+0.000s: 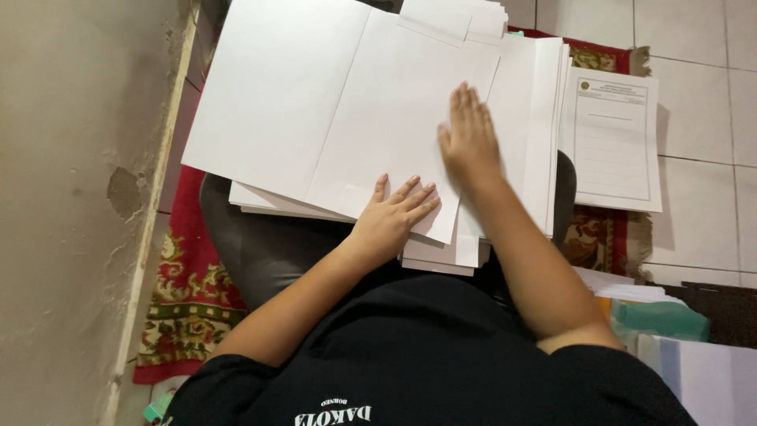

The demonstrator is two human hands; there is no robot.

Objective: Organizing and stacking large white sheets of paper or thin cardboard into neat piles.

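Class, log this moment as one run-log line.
left hand flat on paper stack | right hand flat on top sheet | printed form beside stack

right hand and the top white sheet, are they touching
Touching. The head view shows the right hand lying flat, palm down, fingers spread on the top white sheet, with no gap visible beneath it.

The paper stack [315, 118] lies on the person's lap, over the rug [189, 292]. A printed form [615, 142] lies on the floor to its right.
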